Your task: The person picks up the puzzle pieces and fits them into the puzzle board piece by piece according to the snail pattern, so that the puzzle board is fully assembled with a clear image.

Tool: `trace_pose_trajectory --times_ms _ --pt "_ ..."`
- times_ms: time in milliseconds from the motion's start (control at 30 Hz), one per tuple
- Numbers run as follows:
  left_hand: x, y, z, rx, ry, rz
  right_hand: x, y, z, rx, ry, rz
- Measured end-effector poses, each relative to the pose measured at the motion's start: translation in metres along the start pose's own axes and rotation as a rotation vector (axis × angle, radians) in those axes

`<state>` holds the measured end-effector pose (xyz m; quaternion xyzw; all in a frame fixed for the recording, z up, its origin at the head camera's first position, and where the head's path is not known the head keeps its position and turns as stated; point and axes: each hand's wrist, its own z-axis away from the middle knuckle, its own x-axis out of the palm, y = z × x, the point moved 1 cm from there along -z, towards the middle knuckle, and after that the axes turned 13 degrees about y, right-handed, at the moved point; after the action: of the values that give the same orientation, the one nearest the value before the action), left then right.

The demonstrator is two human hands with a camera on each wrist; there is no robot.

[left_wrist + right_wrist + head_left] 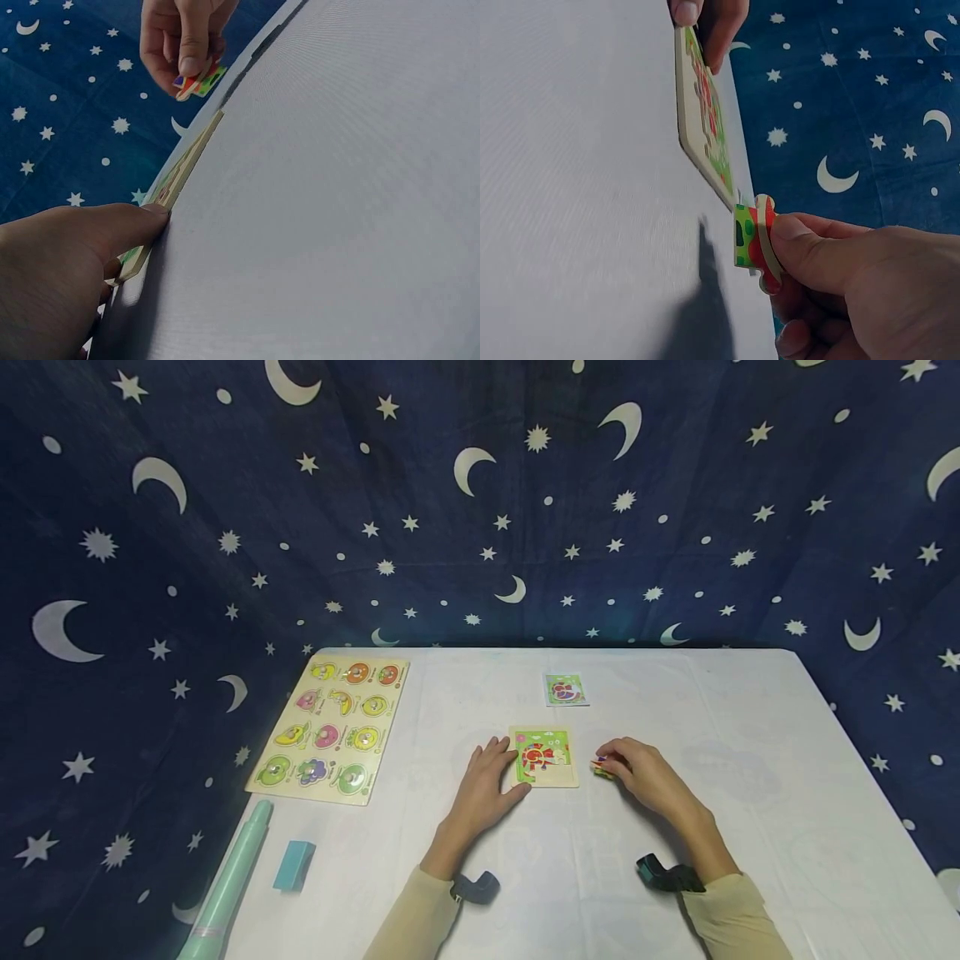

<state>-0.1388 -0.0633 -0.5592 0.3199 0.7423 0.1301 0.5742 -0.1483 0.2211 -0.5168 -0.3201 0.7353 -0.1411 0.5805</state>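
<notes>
A small square jigsaw board point(557, 774) with a wooden rim lies on the white table. Part of its red, green and yellow picture is filled in, and bare wood shows along the lower right. My left hand point(485, 785) grips the board's lower left corner, thumb on the near edge and fingers along the left side. To the right of the board, my right hand point(643, 775) pinches a jigsaw piece point(754, 238) between thumb and fingers, raised over the table. Green with dark spots, red and a cream stripe show on that piece. Purple also shows at the fingertips in the left wrist view.
Behind the board lies a small picture card point(566, 690). A large fruit peg puzzle point(330, 727) is at the back left. Nearer on the left are a blue block point(294, 865) and a long pale green tube point(232, 885). A starry cloth point(480, 527) hangs behind the table.
</notes>
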Motion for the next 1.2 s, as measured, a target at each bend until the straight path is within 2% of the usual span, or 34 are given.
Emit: trace_pose_trajectory --times_ms 733,1200 --pt "0.0 -0.002 0.0 0.009 -0.004 0.002 0.031 -0.028 -0.024 -0.022 -0.051 -0.101" --pt "-0.001 -0.002 0.0 0.025 0.005 -0.001 0.047 -0.039 -0.027 -0.062 -0.086 -0.135"
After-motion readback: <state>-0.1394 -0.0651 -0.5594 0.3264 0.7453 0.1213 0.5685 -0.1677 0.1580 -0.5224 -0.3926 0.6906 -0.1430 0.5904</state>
